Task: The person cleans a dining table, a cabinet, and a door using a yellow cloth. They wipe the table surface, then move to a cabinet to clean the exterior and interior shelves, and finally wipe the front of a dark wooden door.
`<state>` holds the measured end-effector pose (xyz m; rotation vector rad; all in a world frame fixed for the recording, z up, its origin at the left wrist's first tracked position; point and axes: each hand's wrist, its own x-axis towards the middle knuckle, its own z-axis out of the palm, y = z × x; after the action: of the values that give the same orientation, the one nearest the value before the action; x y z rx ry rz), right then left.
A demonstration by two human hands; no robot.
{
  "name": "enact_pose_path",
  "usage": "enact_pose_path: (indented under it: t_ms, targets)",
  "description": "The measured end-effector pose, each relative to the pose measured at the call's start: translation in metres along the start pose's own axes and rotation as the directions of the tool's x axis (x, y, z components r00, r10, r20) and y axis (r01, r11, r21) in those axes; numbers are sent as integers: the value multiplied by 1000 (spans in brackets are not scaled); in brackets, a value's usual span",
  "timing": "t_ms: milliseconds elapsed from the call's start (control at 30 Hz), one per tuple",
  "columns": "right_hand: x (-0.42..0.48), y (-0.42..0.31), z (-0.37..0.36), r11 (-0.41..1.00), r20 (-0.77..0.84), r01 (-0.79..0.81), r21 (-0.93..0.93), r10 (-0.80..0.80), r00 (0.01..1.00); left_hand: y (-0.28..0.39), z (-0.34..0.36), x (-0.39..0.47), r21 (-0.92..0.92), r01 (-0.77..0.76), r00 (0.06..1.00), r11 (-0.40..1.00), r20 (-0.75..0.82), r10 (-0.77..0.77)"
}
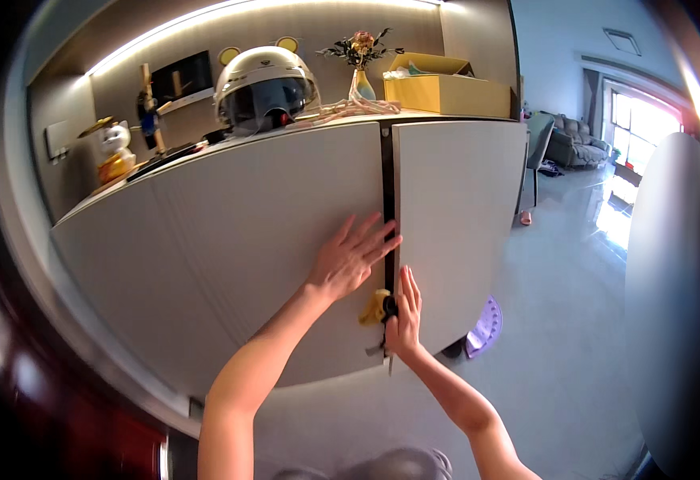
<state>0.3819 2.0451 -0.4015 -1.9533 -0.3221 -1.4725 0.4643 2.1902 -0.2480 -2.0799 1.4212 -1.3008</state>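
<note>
A pale cabinet's left door (266,222) and right door (458,216) stand before me, with a narrow dark gap (389,180) between them. My left hand (353,258) is at the left door near its edge, fingers apart and empty, the fingertips reaching across the gap. Lower down, my right hand (407,315) has its straight fingers along the right door's edge. A small yellow item (375,308) with a black round part (389,306) hangs at my right thumb, seemingly a key bundle held against the palm; its details are blurred.
On the cabinet top are a white motorcycle helmet (266,90), pinkish cord (356,109), a flower vase (363,84), a yellow box (446,93) and a cat figurine (116,147). A purple slipper (485,330) lies by the right door. Grey floor (565,288) extends right.
</note>
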Motion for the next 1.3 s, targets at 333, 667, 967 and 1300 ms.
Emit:
enact_pose_path:
  t_ms: [333,667,967,1300]
  targets:
    - [40,5,10,920,39,-359,161,357,933,-4,60,12,192,-72,971,979,-211,112]
    - [224,-138,-40,522,196,-689,503,708,679,-79,-87,5,-801,587,805,118,593,16]
    - [413,-376,68,-614,993,-787,64,-38,110,-294,-401,-64,-680,514,-72,-522,572,-817]
    - [453,-650,190,-606,923,-764,-222,-384,37,-330,-616,-240,-215,930,-297,-298,38,-954]
